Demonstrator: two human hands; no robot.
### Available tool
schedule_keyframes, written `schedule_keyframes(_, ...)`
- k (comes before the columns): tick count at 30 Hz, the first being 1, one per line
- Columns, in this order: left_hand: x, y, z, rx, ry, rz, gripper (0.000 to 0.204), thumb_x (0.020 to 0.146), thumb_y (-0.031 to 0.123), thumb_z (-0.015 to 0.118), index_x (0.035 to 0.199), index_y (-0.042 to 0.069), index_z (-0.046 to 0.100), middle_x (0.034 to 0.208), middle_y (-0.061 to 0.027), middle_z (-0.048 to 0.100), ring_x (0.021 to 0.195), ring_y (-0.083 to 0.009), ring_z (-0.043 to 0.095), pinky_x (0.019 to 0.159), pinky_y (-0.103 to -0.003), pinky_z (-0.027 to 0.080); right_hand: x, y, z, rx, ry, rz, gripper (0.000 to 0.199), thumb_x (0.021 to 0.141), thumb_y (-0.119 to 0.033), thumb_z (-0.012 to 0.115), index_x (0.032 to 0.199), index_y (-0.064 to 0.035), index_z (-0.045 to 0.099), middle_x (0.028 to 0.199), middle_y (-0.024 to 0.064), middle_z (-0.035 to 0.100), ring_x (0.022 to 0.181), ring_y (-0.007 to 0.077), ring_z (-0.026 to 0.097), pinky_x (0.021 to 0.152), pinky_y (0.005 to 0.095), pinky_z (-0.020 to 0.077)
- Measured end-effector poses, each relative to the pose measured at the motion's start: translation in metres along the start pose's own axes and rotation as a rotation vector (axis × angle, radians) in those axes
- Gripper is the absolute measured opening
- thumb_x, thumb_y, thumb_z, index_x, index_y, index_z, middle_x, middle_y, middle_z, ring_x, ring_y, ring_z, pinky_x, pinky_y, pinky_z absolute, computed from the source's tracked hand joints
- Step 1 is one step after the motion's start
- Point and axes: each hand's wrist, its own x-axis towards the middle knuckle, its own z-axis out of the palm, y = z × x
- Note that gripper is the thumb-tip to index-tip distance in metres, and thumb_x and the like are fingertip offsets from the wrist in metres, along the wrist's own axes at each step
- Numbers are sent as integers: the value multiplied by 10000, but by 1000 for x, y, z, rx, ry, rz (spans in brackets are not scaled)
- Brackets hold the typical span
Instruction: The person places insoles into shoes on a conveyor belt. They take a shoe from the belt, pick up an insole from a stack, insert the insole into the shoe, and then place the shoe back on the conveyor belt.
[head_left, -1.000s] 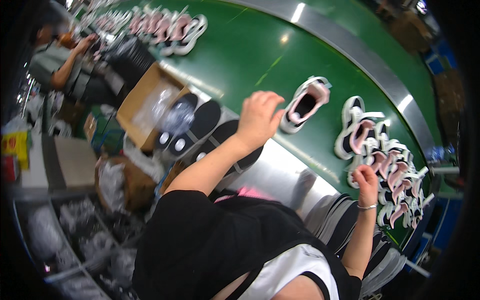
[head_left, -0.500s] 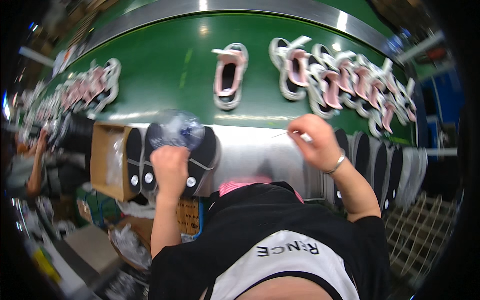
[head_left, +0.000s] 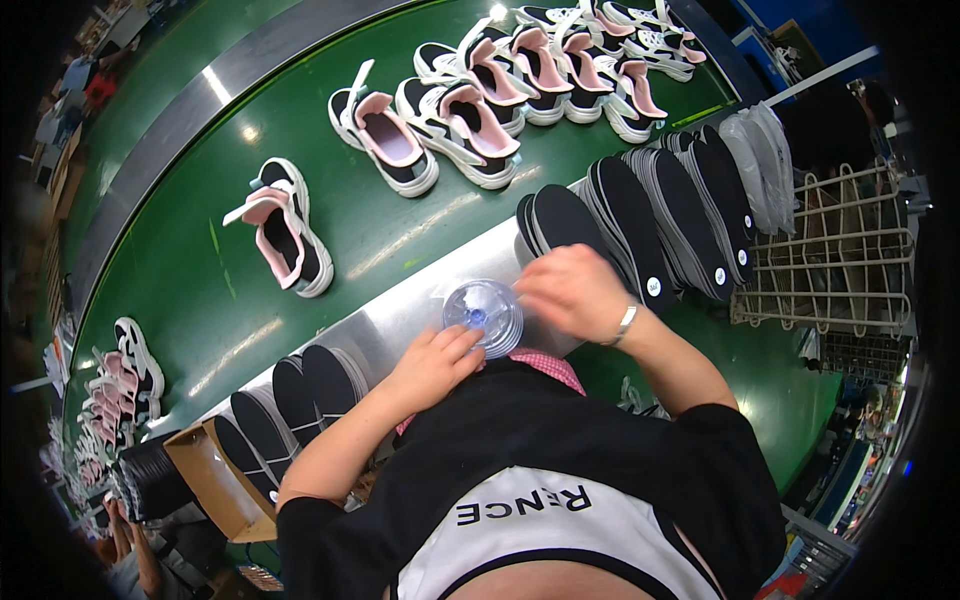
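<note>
My left hand (head_left: 438, 366) is closed on the near side of a clear round plastic container (head_left: 484, 308), which looks like a bottle or tub seen end-on, bluish in its middle. It is in front of my waist, by the edge of the metal ledge (head_left: 425, 303). My right hand (head_left: 574, 291), with a bracelet at the wrist, is at the container's right rim. Its fingers are curled together and slightly blurred; what they pinch, if anything, is too small to make out. Right beside that hand are stacks of black insoles (head_left: 625, 215) with round white stickers.
Beyond the ledge, a green belt (head_left: 200, 290) carries a lone pink-lined sneaker (head_left: 285, 230) and more sneakers (head_left: 480, 110) at the far right. More insole stacks (head_left: 325, 385) and a cardboard box (head_left: 210, 480) are on the left. A wire rack (head_left: 830, 260) is at the right.
The view has turned to the right. My left hand has brought the clear container from above the left insoles to in front of my body, and my right hand is now at its rim.
</note>
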Motion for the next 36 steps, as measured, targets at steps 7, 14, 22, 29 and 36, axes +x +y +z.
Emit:
schedule_keyframes(7,41,-116,-39,-76,535,-573,274,704,98,586,940,1,488,929,-160,514,877,-323,487,759,-378,396,-63,81,-27,-413,129,876,339,693,-311,638,869,-44,526,891,121,540,852,313,514,705,394,430)
schedule_keyframes(14,97,-256,-22,-83,669,-854,617,693,336,617,1168,17,387,1092,-172,497,1040,-315,458,865,-377,365,-70,92,-20,-471,10,1023,405,622,-313,690,880,-61,507,909,91,549,885,277,516,708,401,414)
schedule_keyframes(22,91,-228,-16,-246,755,-962,385,727,278,568,938,-22,451,821,-185,585,777,-332,572,679,-396,442,1,63,-55,695,130,914,193,755,-210,584,750,-20,553,648,10,492,524,63,462,447,186,399)
schedule_keyframes(29,82,-176,-8,-262,890,-898,253,723,187,559,818,-16,441,749,-204,546,741,-368,532,646,-430,419,149,75,19,429,-512,562,242,660,-228,568,644,9,612,612,88,590,541,198,558,535,309,426)
schedule_keyframes(36,66,-181,1,-401,890,-1148,302,776,234,529,895,-15,407,787,-214,574,744,-353,572,635,-413,437,202,40,82,-372,-567,55,225,702,-162,510,828,-12,620,943,150,552,846,282,570,738,355,451)
